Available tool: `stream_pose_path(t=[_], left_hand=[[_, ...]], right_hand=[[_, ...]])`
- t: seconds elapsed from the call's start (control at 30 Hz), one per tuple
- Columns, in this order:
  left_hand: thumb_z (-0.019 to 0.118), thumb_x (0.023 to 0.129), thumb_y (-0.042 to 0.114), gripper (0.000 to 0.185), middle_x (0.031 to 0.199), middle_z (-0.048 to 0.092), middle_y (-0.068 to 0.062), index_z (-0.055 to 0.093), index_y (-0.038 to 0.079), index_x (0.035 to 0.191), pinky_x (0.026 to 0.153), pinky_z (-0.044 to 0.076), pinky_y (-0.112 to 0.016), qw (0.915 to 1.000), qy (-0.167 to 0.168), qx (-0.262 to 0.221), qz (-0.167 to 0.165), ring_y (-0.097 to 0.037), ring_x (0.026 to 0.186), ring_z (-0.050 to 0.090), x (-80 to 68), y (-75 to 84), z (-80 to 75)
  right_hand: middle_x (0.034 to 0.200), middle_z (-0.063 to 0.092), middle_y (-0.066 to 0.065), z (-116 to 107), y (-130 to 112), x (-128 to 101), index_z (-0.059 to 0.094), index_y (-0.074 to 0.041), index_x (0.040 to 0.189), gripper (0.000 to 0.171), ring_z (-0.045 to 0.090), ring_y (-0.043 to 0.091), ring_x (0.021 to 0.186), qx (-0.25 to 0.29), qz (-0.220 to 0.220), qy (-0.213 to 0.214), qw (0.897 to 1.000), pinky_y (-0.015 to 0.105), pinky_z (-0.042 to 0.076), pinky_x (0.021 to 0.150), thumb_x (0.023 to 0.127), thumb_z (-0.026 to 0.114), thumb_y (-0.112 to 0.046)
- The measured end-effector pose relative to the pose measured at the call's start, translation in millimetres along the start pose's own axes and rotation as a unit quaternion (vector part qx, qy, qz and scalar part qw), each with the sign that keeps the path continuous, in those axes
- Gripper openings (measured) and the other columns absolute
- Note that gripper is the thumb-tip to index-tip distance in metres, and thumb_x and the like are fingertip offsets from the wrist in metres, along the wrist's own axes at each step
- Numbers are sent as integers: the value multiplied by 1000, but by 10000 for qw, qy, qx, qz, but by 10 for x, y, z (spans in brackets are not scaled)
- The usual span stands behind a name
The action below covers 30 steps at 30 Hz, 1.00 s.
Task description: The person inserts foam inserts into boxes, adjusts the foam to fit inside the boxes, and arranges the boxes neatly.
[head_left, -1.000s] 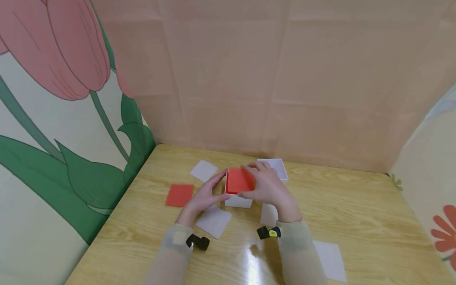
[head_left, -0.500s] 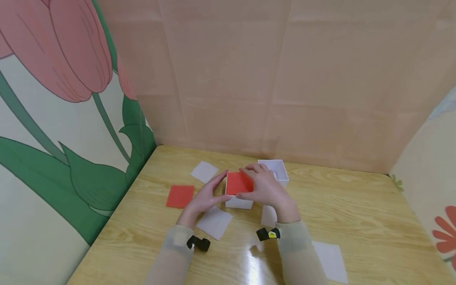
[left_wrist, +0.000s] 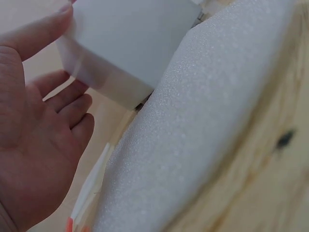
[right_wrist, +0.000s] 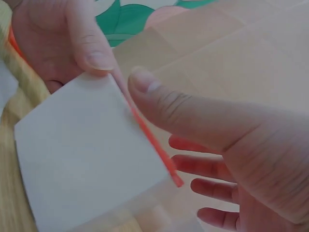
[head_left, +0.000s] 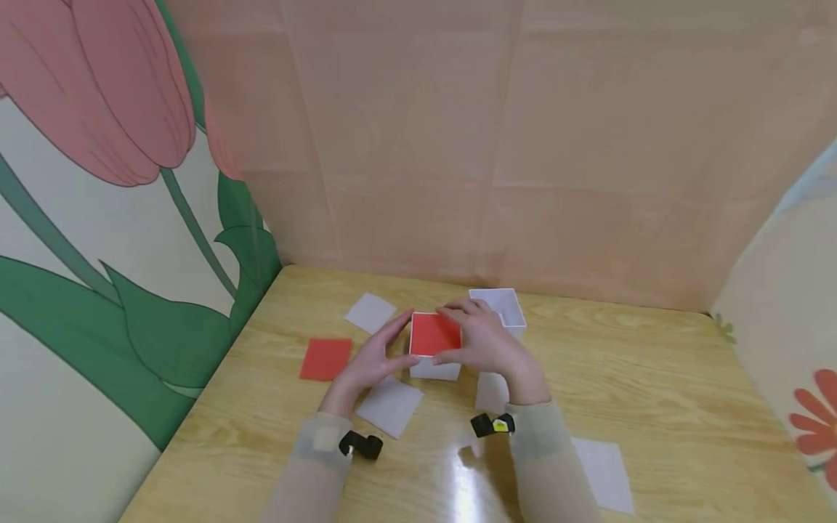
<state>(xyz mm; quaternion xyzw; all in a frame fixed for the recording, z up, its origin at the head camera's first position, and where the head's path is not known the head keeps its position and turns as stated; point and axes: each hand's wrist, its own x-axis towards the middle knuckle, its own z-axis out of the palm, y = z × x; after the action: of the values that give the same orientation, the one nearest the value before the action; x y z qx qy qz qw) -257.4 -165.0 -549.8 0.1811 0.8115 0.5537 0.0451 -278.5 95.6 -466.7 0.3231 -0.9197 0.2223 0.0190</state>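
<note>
- Wood-grain table (head_left: pixel 654 407) boxed in by peach panels behind and flower-print panels at left and right.
- White box (head_left: pixel 434 367) stands near the table's middle. A red sheet (head_left: pixel 434 333) lies flat across its open top, edges roughly square to the box.
- Left hand (head_left: pixel 375 359): at the box's left side, thumb tip touching the near-left top corner, other fingers relaxed and apart from the wall in the left wrist view. Grasping nothing.
- Right hand (head_left: pixel 487 343): over the right half of the red sheet, fingers reaching across the far edge, thumb along the near edge. The right wrist view shows the thumb just above the sheet's rim; a firm pinch cannot be confirmed, fingers look loosely extended.
- Key relation: box sits between the two hands, sheet directly on top; right hand is the nearer to the sheet, covering it from the right.
- Elsewhere: second white box (head_left: pixel 499 308), open, just behind the right hand; another red sheet (head_left: pixel 325 359) at left; white sheets (head_left: pixel 370 312) scattered about.
</note>
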Motion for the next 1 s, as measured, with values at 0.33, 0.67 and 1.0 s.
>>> stream_pose_path(t=[0.33, 0.67, 1.0], left_hand=[[84, 95, 31, 90, 175, 30, 4, 33, 30, 170, 129, 21, -56, 9999, 58, -99, -108, -27, 162, 23, -25, -2, 35], [84, 95, 35, 90, 174, 30, 6, 34, 31, 169, 129, 22, -54, 9996, 33, -95, -273, -26, 161, 25, -44, -22, 45], [83, 96, 33, 90, 174, 31, 2, 33, 25, 170, 129, 22, -56, 9999, -34, -79, -62, -27, 162, 24, -33, 36, 12]], right_hand=[[135, 68, 14, -106, 92, -70, 80, -7, 124, 39, 52, 39, 133, 253, -85, 635, 9976, 58, 48, 110, 91, 88, -25], [132, 68, 8, -22, 50, -47, 84, -12, 119, 36, 48, 33, 134, -195, 504, 158, 9984, 55, 48, 108, 87, 91, -28], [133, 68, 7, -18, -31, -31, 84, -12, 118, 34, 49, 33, 133, -367, 549, 212, 9976, 56, 45, 110, 88, 90, -25]])
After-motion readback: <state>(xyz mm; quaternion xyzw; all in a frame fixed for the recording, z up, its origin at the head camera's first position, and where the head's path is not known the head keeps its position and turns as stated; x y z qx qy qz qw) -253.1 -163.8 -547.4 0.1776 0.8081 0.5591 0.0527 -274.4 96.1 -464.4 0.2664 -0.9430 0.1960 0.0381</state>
